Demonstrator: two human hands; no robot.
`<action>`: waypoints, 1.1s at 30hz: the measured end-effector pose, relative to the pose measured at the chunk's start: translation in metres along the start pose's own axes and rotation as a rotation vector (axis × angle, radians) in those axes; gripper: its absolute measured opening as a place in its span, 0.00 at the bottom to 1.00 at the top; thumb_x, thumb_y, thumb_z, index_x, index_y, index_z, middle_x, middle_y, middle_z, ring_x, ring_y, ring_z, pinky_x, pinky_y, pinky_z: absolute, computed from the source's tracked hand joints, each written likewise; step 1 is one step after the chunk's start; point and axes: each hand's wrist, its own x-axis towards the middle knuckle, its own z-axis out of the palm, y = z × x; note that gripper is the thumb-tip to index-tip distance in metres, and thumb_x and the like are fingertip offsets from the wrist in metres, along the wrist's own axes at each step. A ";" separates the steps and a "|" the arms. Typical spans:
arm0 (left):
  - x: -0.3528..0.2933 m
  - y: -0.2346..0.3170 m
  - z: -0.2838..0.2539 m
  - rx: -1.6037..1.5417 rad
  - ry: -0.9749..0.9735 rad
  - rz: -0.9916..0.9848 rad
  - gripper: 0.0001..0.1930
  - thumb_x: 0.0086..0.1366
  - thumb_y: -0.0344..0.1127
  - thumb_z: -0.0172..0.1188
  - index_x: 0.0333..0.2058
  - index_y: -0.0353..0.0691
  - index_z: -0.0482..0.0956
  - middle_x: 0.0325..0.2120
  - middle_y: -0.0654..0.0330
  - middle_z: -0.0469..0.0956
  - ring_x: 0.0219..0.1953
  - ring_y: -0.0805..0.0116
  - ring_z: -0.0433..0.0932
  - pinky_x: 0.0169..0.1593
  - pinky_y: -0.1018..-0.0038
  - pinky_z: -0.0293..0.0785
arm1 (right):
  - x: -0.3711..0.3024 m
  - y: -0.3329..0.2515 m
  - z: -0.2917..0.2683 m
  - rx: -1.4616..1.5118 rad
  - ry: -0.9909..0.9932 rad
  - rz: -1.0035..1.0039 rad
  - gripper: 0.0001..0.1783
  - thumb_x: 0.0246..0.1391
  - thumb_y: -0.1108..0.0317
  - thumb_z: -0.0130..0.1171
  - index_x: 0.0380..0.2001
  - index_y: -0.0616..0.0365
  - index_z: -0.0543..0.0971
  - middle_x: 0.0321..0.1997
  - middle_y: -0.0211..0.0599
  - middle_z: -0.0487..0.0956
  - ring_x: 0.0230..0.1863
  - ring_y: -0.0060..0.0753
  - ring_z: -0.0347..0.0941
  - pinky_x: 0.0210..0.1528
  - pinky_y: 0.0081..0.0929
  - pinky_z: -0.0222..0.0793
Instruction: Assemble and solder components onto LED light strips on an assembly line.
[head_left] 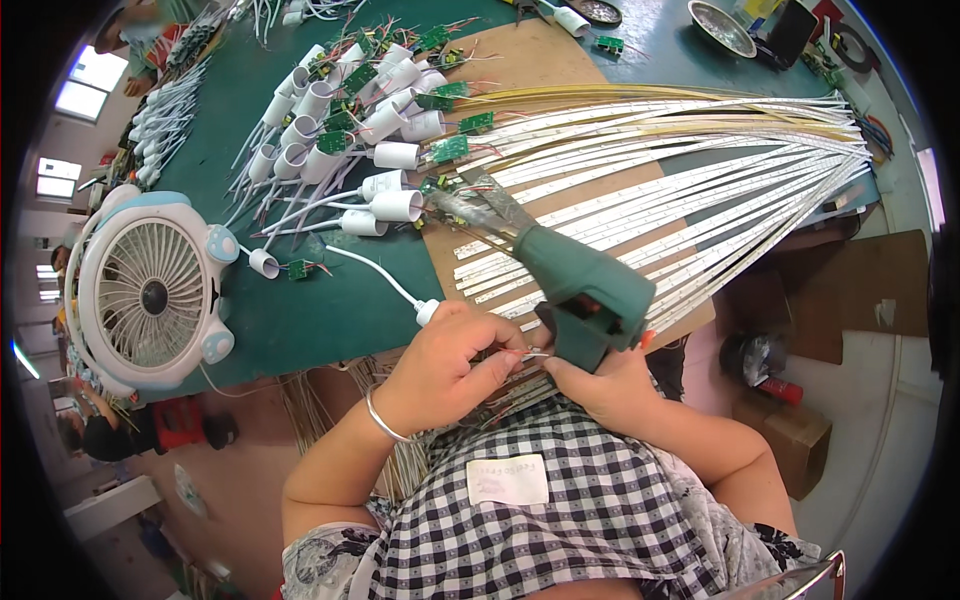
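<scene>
My left hand [450, 365] is closed, with thumb and forefinger pinching thin orange and white wires [530, 353]. A white cylindrical cap [427, 312] with a white cable sticks out past its knuckles. The fingers of my right hand [605, 385] wrap round the handle of a green soldering gun [585, 275], whose metal nose points up and left over the bench. My right thumb is close to the pinched wires. White LED strips [600, 210] fan out beneath and beyond the gun. The inside of my left palm is hidden.
A pile of white caps [385, 122] with cables and green circuit boards [448, 150] lies at the far left of the strips. A white and blue fan [150, 290] stands on the left. A metal dish [722, 28] sits at the back right.
</scene>
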 end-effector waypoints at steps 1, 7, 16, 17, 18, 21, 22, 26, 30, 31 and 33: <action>0.000 -0.001 0.002 0.010 0.007 0.006 0.04 0.58 0.34 0.57 0.31 0.42 0.77 0.27 0.64 0.76 0.30 0.65 0.71 0.45 0.71 0.60 | 0.001 0.000 0.000 -0.066 -0.032 0.002 0.20 0.48 0.81 0.58 0.46 0.63 0.70 0.41 0.33 0.76 0.43 0.20 0.71 0.45 0.21 0.69; 0.004 0.002 0.001 0.066 -0.026 0.024 0.04 0.58 0.32 0.56 0.30 0.40 0.76 0.25 0.60 0.77 0.28 0.60 0.72 0.40 0.69 0.64 | 0.003 0.008 0.002 0.120 -0.061 -0.022 0.17 0.48 0.81 0.58 0.43 0.62 0.72 0.41 0.32 0.76 0.44 0.20 0.72 0.45 0.20 0.70; 0.004 0.004 0.000 -0.148 -0.015 -0.105 0.06 0.57 0.33 0.59 0.32 0.38 0.79 0.25 0.54 0.78 0.29 0.55 0.75 0.33 0.68 0.70 | 0.002 -0.001 0.006 0.022 0.079 -0.043 0.13 0.48 0.81 0.59 0.39 0.63 0.73 0.35 0.30 0.77 0.38 0.18 0.73 0.41 0.17 0.69; 0.003 0.004 0.001 -0.099 -0.010 -0.100 0.07 0.57 0.33 0.59 0.33 0.38 0.79 0.25 0.54 0.78 0.28 0.55 0.75 0.33 0.68 0.70 | 0.002 -0.002 0.006 0.018 0.093 -0.027 0.13 0.48 0.81 0.59 0.39 0.63 0.73 0.35 0.30 0.77 0.38 0.18 0.72 0.41 0.17 0.69; 0.004 0.004 0.003 -0.050 -0.003 -0.096 0.07 0.57 0.33 0.60 0.33 0.39 0.80 0.25 0.55 0.78 0.28 0.55 0.74 0.33 0.68 0.70 | 0.001 -0.003 0.007 0.014 0.107 -0.011 0.13 0.47 0.81 0.59 0.38 0.64 0.73 0.36 0.31 0.77 0.38 0.18 0.72 0.40 0.17 0.69; 0.002 0.006 0.008 0.171 0.029 -0.007 0.07 0.56 0.32 0.60 0.34 0.39 0.80 0.24 0.58 0.77 0.26 0.57 0.74 0.33 0.68 0.68 | 0.000 0.001 0.008 0.034 0.151 0.016 0.13 0.47 0.81 0.60 0.38 0.65 0.73 0.37 0.31 0.76 0.38 0.17 0.71 0.40 0.17 0.68; 0.002 0.007 0.009 0.261 0.042 0.036 0.07 0.56 0.32 0.60 0.34 0.39 0.80 0.24 0.59 0.77 0.26 0.58 0.73 0.32 0.68 0.68 | 0.000 0.002 0.008 0.049 0.165 0.017 0.13 0.47 0.80 0.60 0.38 0.65 0.73 0.37 0.31 0.76 0.38 0.17 0.71 0.41 0.17 0.68; -0.002 0.011 0.018 0.367 0.181 0.147 0.07 0.52 0.26 0.62 0.32 0.39 0.81 0.24 0.59 0.79 0.24 0.61 0.74 0.31 0.71 0.66 | 0.002 0.002 0.005 0.023 0.172 0.036 0.13 0.47 0.79 0.61 0.38 0.66 0.73 0.39 0.32 0.76 0.39 0.16 0.71 0.41 0.17 0.68; -0.003 0.007 0.022 0.273 0.208 0.093 0.06 0.51 0.26 0.62 0.30 0.40 0.81 0.24 0.60 0.79 0.23 0.63 0.72 0.30 0.71 0.64 | -0.001 0.005 0.008 0.085 0.201 -0.028 0.13 0.47 0.78 0.62 0.38 0.65 0.74 0.38 0.31 0.77 0.39 0.16 0.71 0.41 0.18 0.68; -0.003 0.007 0.021 0.240 0.205 0.080 0.05 0.51 0.26 0.62 0.29 0.40 0.81 0.24 0.60 0.79 0.22 0.64 0.72 0.30 0.72 0.64 | -0.001 0.004 0.009 0.113 0.206 -0.049 0.13 0.47 0.78 0.62 0.38 0.65 0.74 0.38 0.31 0.77 0.39 0.17 0.72 0.41 0.18 0.68; -0.005 0.006 0.021 0.193 0.217 0.031 0.04 0.51 0.27 0.61 0.28 0.40 0.81 0.23 0.61 0.79 0.22 0.65 0.71 0.31 0.73 0.63 | -0.002 0.001 0.003 -0.053 0.206 -0.020 0.14 0.47 0.78 0.62 0.39 0.64 0.75 0.37 0.30 0.77 0.39 0.17 0.72 0.42 0.19 0.68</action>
